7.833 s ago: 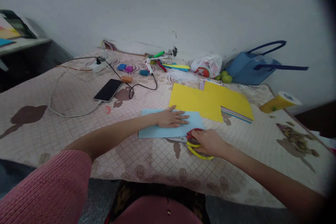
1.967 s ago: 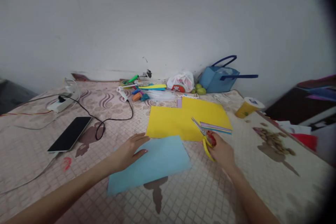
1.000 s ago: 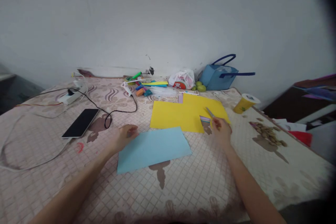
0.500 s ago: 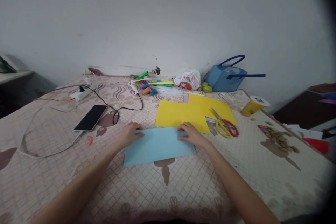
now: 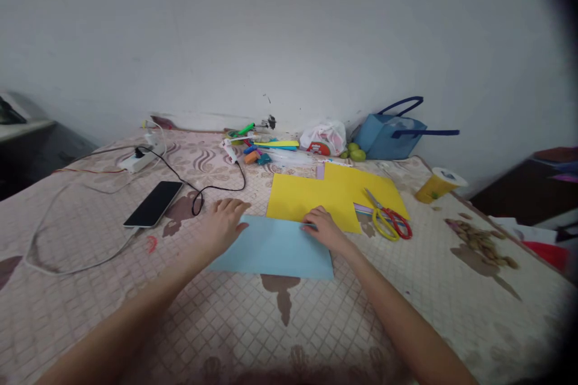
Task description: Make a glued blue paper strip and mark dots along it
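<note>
A light blue sheet of paper [image 5: 275, 249] lies on the patterned tablecloth in front of me, apparently folded. My left hand [image 5: 224, 224] rests over its far left corner, with fingers stretched out and thumb apart. At the far right part of the sheet, my right hand [image 5: 323, 227] has its thumb and curled fingers closed on the edge. Yellow paper [image 5: 311, 195] lies just beyond the blue sheet, near my right fingertips. Scissors [image 5: 387, 216] with one yellow and one red handle lie on its right part.
To the left are a phone [image 5: 154, 204] on a white cable and a power strip [image 5: 142, 159]. A glue gun [image 5: 229, 150] and markers lie farther back. Along the wall stand a plastic bag [image 5: 327, 137], green fruit [image 5: 356, 152] and a blue bag [image 5: 389, 135]. Peanuts [image 5: 482, 243] lie right, near a yellow container [image 5: 438, 185].
My left hand has lifted and spread its fingers at the corner. The blue paper's near left corner has shifted farther away and its near edge now runs straighter. My right hand has moved slightly left.
</note>
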The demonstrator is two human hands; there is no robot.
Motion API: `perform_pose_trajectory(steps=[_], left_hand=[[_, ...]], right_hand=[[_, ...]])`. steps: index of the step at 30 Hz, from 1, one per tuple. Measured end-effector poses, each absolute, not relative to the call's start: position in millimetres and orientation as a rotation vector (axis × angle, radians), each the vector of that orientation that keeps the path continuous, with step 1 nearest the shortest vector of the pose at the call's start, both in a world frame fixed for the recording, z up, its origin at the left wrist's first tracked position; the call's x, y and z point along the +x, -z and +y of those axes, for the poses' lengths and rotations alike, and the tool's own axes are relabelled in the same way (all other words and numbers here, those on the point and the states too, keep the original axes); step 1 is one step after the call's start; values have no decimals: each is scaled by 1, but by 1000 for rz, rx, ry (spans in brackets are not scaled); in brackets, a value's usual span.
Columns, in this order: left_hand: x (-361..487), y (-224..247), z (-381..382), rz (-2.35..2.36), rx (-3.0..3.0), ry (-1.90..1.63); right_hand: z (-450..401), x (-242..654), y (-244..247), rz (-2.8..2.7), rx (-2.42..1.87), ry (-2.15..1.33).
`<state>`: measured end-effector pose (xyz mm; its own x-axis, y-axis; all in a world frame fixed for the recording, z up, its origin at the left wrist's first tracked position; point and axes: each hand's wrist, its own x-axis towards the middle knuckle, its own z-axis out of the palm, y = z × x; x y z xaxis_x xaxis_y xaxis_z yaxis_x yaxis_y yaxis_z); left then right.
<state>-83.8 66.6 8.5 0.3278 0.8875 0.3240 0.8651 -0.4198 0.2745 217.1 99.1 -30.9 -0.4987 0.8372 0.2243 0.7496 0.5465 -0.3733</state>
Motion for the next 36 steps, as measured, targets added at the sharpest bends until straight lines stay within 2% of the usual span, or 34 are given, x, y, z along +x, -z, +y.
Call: perform_pose_trajectory(steps=[5,14,24,30,36], left_hand=[[-52,18,44,1331,2654,-521],[-41,17,63,1460,2522,-345],[-37,17,86,1450,2344,-598],[-6,12,113,1565,2418,-297],[0,11,131,1515,2382,-182]], right_hand=[[127,225,22,-2415,-1305,-343],[185,248,10,-2490,-1318,-389],[206,287,10,-2361,-1462,-428],[195,284,11,-2348,-1456,-457],[194,285,11,-2322,-1478,-449]])
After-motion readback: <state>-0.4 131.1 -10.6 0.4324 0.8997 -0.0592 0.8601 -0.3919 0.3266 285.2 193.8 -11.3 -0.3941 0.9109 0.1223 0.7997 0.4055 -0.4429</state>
